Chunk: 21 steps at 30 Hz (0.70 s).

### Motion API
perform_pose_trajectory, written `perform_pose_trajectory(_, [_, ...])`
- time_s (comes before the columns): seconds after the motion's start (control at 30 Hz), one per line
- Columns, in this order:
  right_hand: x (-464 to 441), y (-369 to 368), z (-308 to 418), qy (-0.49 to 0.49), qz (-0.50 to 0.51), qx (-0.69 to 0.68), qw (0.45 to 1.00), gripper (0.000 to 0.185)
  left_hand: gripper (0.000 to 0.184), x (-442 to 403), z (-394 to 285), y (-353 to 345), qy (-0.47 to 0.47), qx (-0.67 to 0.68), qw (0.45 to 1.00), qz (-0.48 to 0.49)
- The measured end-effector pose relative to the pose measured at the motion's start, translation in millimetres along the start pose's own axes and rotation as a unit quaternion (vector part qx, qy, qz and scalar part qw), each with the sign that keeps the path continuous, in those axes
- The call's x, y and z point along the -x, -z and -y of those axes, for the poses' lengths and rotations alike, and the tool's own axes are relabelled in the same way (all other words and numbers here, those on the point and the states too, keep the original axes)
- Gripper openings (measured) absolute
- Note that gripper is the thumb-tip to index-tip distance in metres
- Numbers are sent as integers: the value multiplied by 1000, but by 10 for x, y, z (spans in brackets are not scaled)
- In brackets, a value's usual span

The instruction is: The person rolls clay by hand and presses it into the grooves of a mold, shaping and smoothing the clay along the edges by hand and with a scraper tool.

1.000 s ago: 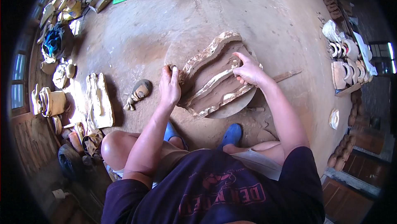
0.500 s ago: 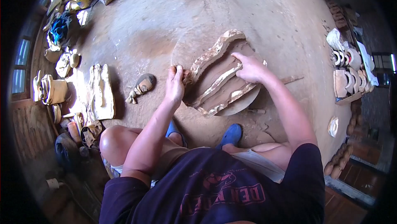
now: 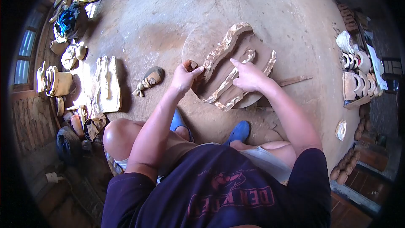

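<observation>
A pale plaster mould [image 3: 231, 38] with wavy raised edges lies on a round board [image 3: 192, 34] on the floor in front of me. Brown clay [image 3: 240, 51] lines its hollows, and a curved pale ridge [image 3: 228, 81] runs through the middle. My left hand [image 3: 184, 78] is closed around a small brown lump of clay [image 3: 192, 65] at the mould's left edge. Over the middle of the mould is my right hand [image 3: 249, 77], its index finger stretched out to the clay near the ridge and the other fingers bent. Nothing shows in its grasp.
A tied cloth bundle [image 3: 152, 78] lies left of the board, and another pale mould piece [image 3: 107, 84] stands further left. A flat wooden stick [image 3: 295, 80] extends to the right. Ring-shaped pieces [image 3: 360, 80] line the right side. My blue shoes [image 3: 239, 132] are close below.
My right index finger has moved toward me and slightly left, uncovering the ridge's curled end. My left hand has shifted right along the mould's edge. The whole view has shifted slightly.
</observation>
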State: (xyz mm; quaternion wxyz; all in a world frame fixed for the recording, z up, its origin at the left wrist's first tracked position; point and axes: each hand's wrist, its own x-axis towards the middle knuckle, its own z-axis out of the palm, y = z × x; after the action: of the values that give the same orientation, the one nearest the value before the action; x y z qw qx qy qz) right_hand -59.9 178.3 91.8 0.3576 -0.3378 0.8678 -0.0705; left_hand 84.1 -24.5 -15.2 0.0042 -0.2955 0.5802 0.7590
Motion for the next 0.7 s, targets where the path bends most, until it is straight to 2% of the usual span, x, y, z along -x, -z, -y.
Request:
perform_pose_trajectory(0.17, [68,-141,-5,28,-33,36,998,83,17,12,159,-46,-23,-13,1000,12])
perform_pose_trajectory(0.23, [130,-119,63,13,-5,51,999,83,17,45,181,-100,-29,5,999,18])
perform_pose_trajectory(0.37, [268,-128,252,-11,23,133,991,85,18,229,57,-223,-39,-134,990,-15])
perform_pose_trajectory(0.47, [343,-191,279,1,34,178,983,87,23,262,146,-290,-51,-122,991,-23])
perform_pose_trajectory(0.63, [490,-479,248,38,60,236,969,87,22,256,253,-344,-72,-151,986,-21])
perform_pose_trajectory(0.7, [615,-511,308,14,108,181,977,87,17,257,257,-364,-69,-148,987,-9])
